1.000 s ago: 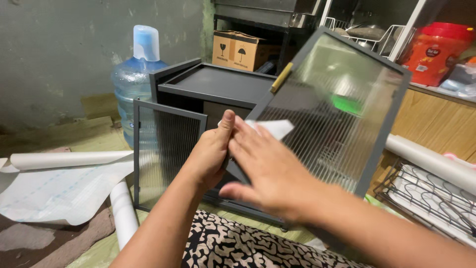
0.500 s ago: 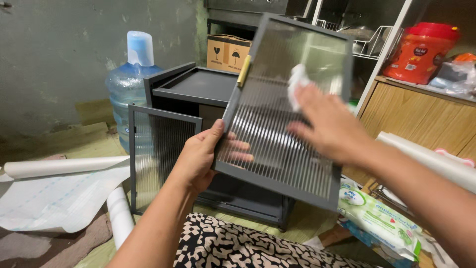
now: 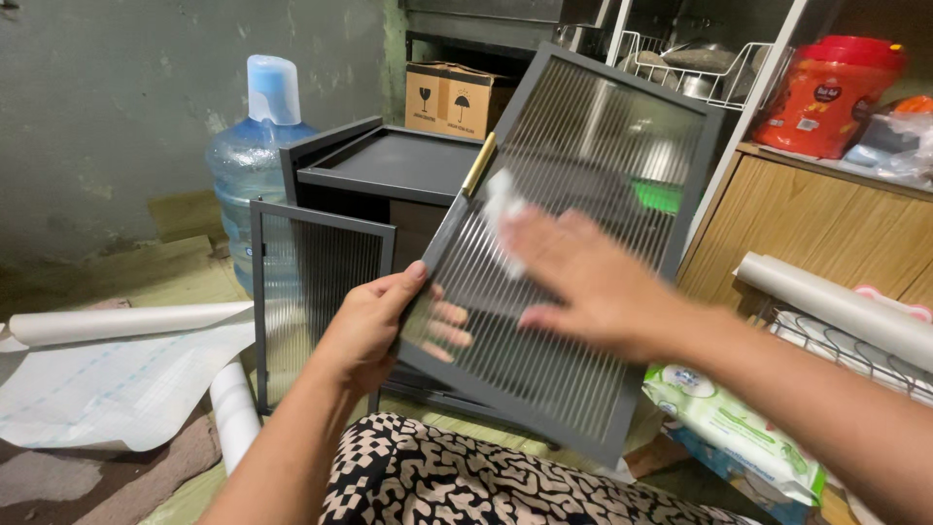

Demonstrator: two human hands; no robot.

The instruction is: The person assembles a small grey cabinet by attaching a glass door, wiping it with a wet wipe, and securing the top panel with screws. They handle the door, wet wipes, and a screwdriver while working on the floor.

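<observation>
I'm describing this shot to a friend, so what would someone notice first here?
First, the ribbed glass door in its dark frame, held up in the middle by the left hand at its lower edge. The right hand presses a white cloth flat against the glass. Behind stand a dark cabinet and, to the left, a big water jug.

Left hand (image 3: 374, 326) grips ribbed glass door (image 3: 573, 253) edge; right hand (image 3: 583, 282) presses white wipe (image 3: 503, 209) on glass.

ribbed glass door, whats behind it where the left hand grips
Through the ribbed glass door, the left hand fingers show, blurred. The dark cabinet stands behind it; its lower front is covered.
</observation>
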